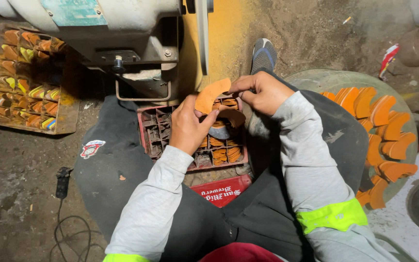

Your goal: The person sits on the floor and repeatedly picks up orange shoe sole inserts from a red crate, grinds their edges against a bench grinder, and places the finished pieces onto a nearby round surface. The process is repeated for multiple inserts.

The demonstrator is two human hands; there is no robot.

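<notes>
Far off to the left of the fingers sits a wooden crate (35, 77), its cells packed with orange and yellow curved pieces. Closer in, the left hand (187, 127) grips the lower end of an orange curved piece (211, 95), thumb pressed on its face and the other fingers curled behind. That piece arches up and to the right between both hands, just under the grey machine (136, 43). Below the fingers stands a red crate (157, 131) with more orange pieces stacked in its cells. The right hand (263, 92) pinches the upper end of the same piece, its fingers bunched tight together. Well off to the right of those fingers, a round tray (311, 77) carries a ring of orange pieces laid overlapping
</notes>
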